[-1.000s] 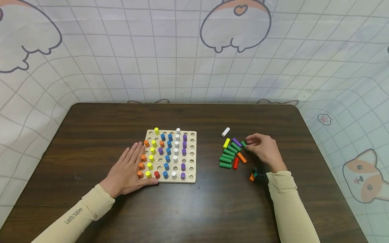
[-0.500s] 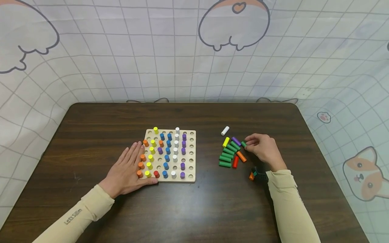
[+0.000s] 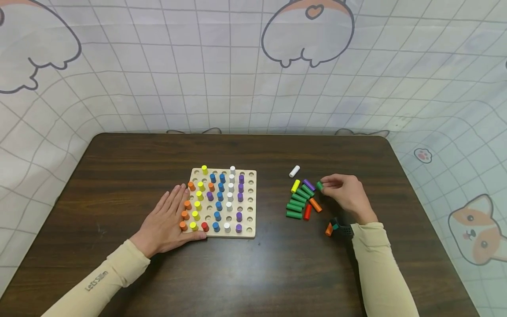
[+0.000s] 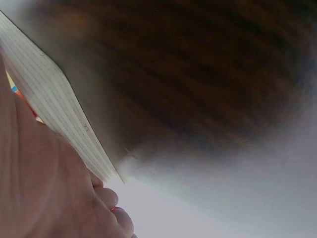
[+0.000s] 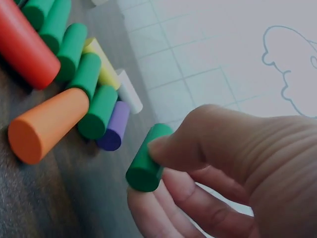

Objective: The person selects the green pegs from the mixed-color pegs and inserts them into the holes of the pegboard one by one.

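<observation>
My right hand [image 3: 345,196] pinches a green peg [image 5: 148,161] between thumb and fingers, right of the loose pegs. Flat, with straight fingers, my left hand [image 3: 164,224] lies along the left edge of a wooden pegboard [image 3: 251,233], its thumb at the near edge. Orange, yellow, blue, white and purple pegs stand in columns in the board, with a single red peg [image 3: 204,226] in the nearest row. The right-hand column of holes holds no pegs. In the left wrist view, the palm overlaps the side of the board [image 4: 64,104].
Several green pegs [image 3: 296,205] lie in a slanted row on the dark table [image 3: 253,273]. Around them are a white peg [image 3: 294,171], a yellow peg [image 3: 295,186], a purple peg [image 3: 309,185], an orange peg [image 3: 315,205] and a red peg [image 3: 307,212].
The green peg in my right hand has tilted more upright and sits slightly further from the loose row. My left hand has stayed in place on the board.
</observation>
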Action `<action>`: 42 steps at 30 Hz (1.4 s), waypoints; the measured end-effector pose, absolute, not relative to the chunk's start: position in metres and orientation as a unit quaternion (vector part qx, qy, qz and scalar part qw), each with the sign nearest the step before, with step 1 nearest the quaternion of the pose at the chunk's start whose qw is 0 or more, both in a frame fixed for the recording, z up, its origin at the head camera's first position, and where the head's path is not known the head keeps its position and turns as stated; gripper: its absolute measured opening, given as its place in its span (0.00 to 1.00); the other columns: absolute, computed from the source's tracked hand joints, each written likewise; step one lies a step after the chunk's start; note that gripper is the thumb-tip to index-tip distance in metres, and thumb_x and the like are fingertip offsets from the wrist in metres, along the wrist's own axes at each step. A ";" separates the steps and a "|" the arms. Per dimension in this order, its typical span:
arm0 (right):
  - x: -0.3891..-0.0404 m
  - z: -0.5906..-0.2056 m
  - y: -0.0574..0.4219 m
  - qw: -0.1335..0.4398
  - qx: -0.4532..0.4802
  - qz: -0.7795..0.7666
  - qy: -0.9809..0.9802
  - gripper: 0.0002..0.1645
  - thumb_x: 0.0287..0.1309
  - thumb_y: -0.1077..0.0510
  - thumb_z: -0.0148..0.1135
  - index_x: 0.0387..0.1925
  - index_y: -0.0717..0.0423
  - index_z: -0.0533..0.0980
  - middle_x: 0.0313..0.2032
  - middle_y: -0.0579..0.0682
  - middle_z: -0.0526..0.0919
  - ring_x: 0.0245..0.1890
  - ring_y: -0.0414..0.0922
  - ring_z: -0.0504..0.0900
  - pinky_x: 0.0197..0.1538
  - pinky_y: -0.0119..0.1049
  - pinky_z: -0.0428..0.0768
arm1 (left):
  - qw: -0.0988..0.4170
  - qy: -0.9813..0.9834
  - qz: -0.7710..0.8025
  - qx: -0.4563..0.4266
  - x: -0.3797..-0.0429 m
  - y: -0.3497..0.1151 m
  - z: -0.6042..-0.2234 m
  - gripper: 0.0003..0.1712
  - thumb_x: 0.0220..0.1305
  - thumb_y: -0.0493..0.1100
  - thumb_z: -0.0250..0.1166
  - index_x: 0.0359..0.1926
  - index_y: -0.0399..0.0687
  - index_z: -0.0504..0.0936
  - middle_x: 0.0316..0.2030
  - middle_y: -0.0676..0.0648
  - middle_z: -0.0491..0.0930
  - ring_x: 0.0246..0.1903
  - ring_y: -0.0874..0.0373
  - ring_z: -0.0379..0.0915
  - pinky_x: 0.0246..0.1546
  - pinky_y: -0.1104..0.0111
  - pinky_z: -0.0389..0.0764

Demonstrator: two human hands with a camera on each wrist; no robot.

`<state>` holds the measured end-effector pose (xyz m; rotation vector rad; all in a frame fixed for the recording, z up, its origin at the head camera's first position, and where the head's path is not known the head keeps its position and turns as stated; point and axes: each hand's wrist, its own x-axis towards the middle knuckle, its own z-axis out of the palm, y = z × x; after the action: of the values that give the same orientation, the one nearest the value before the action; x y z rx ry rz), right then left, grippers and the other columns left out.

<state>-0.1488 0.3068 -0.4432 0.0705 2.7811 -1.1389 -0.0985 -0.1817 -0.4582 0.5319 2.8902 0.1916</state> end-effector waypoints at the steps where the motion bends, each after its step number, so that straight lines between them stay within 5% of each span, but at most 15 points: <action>1: -0.149 -0.443 0.307 0.069 0.025 -0.388 0.919 0.17 0.67 0.56 0.66 0.54 0.57 0.83 0.50 0.60 0.88 0.46 0.51 0.85 0.48 0.34 0.83 | 0.099 0.977 0.066 0.179 -0.098 -0.182 -0.458 0.72 0.58 0.83 0.56 0.82 0.35 0.45 0.83 0.36 0.44 0.83 0.38 0.41 0.83 0.43 0.45; 15: -0.148 -0.443 0.308 0.084 0.027 -0.471 0.878 0.20 0.69 0.52 0.65 0.59 0.52 0.82 0.56 0.55 0.87 0.45 0.32 0.84 0.51 0.22 0.81 | 0.098 0.976 0.068 0.182 -0.098 -0.183 -0.459 0.72 0.58 0.83 0.56 0.82 0.35 0.45 0.84 0.36 0.44 0.83 0.38 0.40 0.83 0.43 0.45; 42: -0.155 -0.435 0.265 0.026 -0.026 -0.541 0.840 0.18 0.68 0.57 0.65 0.57 0.55 0.81 0.48 0.46 0.85 0.47 0.38 0.85 0.50 0.27 0.85 | 0.099 0.976 0.081 0.177 -0.099 -0.182 -0.459 0.72 0.58 0.82 0.58 0.82 0.35 0.46 0.83 0.36 0.44 0.84 0.39 0.41 0.84 0.44 0.45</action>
<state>-0.1545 0.2650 -0.4348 -0.0790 2.5962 -1.6714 -0.0985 -0.1823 -0.4593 0.5228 2.8860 0.2393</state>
